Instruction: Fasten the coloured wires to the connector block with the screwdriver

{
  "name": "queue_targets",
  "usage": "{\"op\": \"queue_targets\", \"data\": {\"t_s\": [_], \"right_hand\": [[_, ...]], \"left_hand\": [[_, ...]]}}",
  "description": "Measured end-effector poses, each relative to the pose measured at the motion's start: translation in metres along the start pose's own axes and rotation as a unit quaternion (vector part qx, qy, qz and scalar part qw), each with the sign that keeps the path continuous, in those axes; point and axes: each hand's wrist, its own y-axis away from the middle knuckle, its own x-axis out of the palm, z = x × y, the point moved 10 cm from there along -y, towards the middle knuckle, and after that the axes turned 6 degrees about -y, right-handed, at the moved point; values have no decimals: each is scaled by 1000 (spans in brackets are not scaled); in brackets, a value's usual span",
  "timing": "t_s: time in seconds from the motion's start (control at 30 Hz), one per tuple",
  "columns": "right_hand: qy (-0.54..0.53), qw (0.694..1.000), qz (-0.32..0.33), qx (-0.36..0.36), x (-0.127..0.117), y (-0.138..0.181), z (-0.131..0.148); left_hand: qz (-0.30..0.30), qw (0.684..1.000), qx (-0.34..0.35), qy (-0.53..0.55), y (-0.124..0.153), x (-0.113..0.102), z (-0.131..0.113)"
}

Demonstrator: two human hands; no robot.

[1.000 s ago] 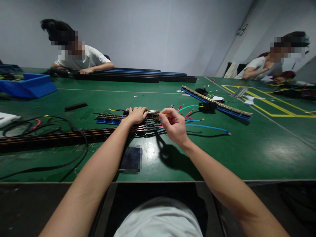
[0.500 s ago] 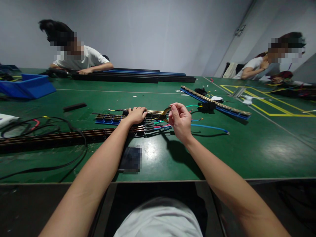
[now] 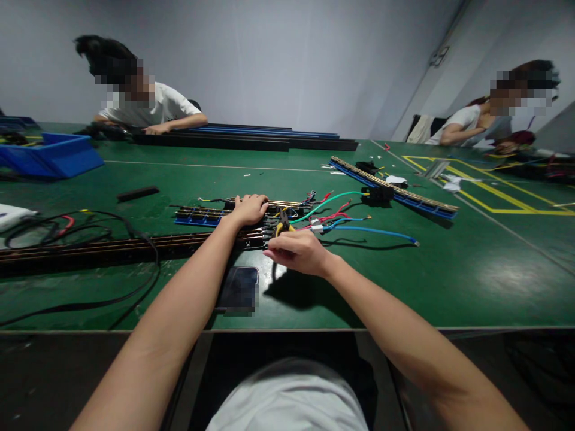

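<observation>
My left hand (image 3: 250, 209) lies closed over the end of a short rail with a blue base and copper strips (image 3: 197, 214), pressing it to the green table (image 3: 449, 275). My right hand (image 3: 297, 252) is closed in a pinch on a yellow-and-black wire (image 3: 282, 225) that rises from a bundle of wires at the rail's end. Green, red and blue wires (image 3: 359, 229) fan out to the right. A long dark rail (image 3: 90, 248) runs leftward in front of the short one.
A phone (image 3: 240, 290) lies by the near edge. Black cables (image 3: 81, 230) loop at the left, beside a blue bin (image 3: 49, 155). Another blue rail (image 3: 395, 188) lies to the right. Two other people work at the far left and far right of the table.
My right hand has dropped from beside the coloured wires down and toward me, now pinching the yellow-and-black wire near the long rail. My left hand has stayed put.
</observation>
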Motion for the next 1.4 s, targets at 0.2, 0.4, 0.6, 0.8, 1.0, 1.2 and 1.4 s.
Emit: {"op": "queue_targets", "data": {"t_s": [0.2, 0.4, 0.6, 0.8, 1.0, 1.2, 1.4], "right_hand": [[-14, 999, -29, 26, -8, -1, -4], [-140, 924, -300, 190, -73, 17, -46], [-157, 830, -493, 210, -129, 49, -76], [-54, 831, -505, 228, -142, 63, -95], [3, 870, -416, 264, -116, 59, -103], [9, 950, -207, 231, -72, 34, -92], [7, 891, -356, 283, -98, 50, -105]], "left_hand": [[4, 1000, -1, -1, 1, -1, -1], [5, 1000, 2, 0, 1, -1, -1], [11, 1000, 6, 5, 2, -2, -2], [7, 1000, 0, 3, 2, -2, -1], [7, 1000, 3, 3, 2, -1, -1], [4, 1000, 1, 4, 1, 0, 0], [5, 1000, 4, 5, 2, -1, -1]]}}
